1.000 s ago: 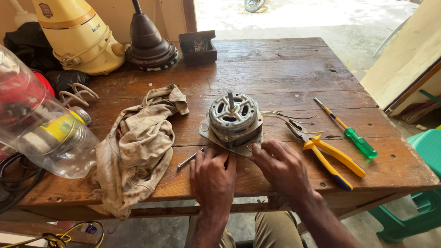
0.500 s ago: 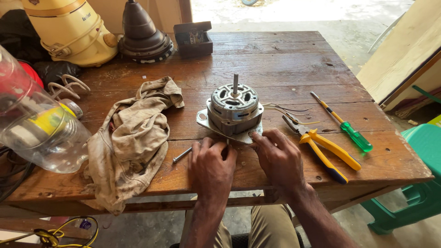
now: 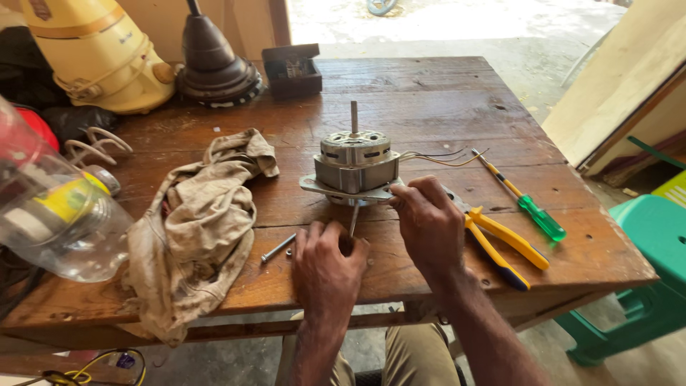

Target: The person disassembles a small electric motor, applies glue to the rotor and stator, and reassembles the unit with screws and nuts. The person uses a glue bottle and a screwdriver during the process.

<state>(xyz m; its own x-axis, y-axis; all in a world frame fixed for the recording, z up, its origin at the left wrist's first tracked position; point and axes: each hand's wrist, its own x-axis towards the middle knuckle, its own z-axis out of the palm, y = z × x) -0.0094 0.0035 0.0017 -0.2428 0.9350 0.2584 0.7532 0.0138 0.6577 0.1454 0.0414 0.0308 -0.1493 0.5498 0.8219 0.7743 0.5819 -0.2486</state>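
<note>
Motor (image 3: pixel 355 166): grey ribbed metal drum, shaft up, mid desk (image 3: pixel 429 93).
Right hand (image 3: pixel 429 225): fingers pinched on the motor's flat base plate.
Left hand (image 3: pixel 327 266): curled around a thin metal rod under the motor.
Bottle (image 3: pixel 53 207): clear plastic, yellow label band, left edge.
Rag (image 3: pixel 196 229): crumpled tan cloth beside a loose bolt (image 3: pixel 278 248).

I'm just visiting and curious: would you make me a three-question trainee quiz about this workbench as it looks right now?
1. True or false: the motor stands with its shaft pointing up.
2. Which hand grips the motor's base plate?
A. left hand
B. right hand
C. neither
3. Fill in: beside the right hand lie yellow-handled ______.

Key:
1. True.
2. B; the left hand holds a thin bolt below the plate.
3. Pliers; a green screwdriver lies farther right, a rag to the left.
</note>
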